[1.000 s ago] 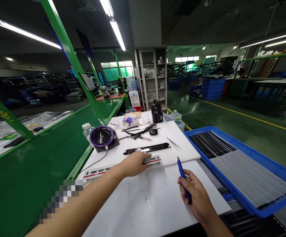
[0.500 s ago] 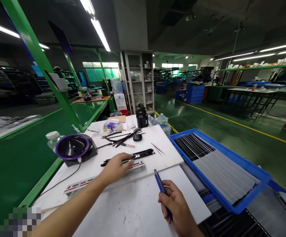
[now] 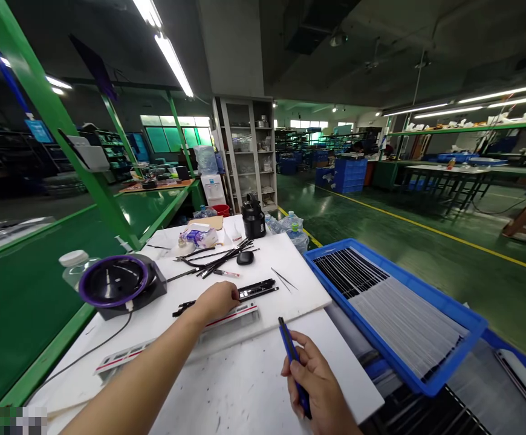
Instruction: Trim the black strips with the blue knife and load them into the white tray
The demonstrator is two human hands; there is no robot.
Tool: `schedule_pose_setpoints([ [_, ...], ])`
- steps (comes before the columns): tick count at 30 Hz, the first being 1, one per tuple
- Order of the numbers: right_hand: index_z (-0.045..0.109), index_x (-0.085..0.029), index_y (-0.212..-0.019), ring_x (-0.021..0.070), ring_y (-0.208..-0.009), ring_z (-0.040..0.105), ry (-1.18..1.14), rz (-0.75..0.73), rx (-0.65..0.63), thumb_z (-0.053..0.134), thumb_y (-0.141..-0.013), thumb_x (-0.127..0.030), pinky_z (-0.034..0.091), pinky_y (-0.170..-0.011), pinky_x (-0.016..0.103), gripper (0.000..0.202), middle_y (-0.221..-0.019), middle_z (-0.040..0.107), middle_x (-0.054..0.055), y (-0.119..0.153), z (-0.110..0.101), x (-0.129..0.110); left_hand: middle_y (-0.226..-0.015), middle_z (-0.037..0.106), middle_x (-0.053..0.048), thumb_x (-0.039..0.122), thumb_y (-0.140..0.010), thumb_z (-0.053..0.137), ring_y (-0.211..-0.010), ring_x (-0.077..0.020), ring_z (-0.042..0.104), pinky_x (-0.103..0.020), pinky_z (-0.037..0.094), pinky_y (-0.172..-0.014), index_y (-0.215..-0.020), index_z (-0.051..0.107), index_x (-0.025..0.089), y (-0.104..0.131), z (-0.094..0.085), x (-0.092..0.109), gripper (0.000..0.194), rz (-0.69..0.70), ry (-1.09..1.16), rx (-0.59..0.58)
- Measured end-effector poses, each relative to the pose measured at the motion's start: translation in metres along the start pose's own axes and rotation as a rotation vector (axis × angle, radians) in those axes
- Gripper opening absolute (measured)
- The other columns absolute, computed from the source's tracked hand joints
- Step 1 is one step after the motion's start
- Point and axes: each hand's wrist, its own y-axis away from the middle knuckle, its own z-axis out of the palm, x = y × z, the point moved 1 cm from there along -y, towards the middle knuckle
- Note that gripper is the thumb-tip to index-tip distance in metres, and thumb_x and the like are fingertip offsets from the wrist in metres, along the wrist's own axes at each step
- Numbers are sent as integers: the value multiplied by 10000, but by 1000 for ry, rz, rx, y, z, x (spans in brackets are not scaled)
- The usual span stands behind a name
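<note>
A white work surface (image 3: 240, 386) stands in a dim workshop with a green floor (image 3: 381, 211). At the near right, the person's right hand (image 3: 312, 380) has its fingers wrapped around a slim blue cutter-like tool (image 3: 288, 341), dark tip pointing away. To the left lies a white train-shaped model with a red stripe (image 3: 243, 312), partly hidden by the left arm (image 3: 154, 368). Just beyond it, the left hand (image 3: 217, 300) curls down at glossy flat black strips (image 3: 258, 290); whether its fingers pinch one cannot be told. Farther back lie thin metal tweezers (image 3: 283, 278), then a small rounded black case (image 3: 245, 258).
</note>
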Motion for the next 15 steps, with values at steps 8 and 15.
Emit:
schedule_pose_setpoints([
  [8, 501, -255, -1292, 64, -496, 394, 5, 5, -48, 682, -811, -448, 296, -347, 160, 549, -871, 566, 18, -2, -3, 4, -856, 680, -48, 286, -808, 641, -778, -190, 606, -309, 455, -670, -799, 673, 177, 9, -8, -3, 114, 48, -83, 100],
  [15, 475, -254, -1299, 70, -531, 391, 10, 1, -1, 660, -800, -384, 289, -359, 155, 548, -899, 546, 17, 0, 3, 0, -802, 681, -53, 233, -856, 462, -718, -218, 605, -312, 396, -628, -821, 615, 209, 71, -45, 5, 159, 111, -165, 331],
])
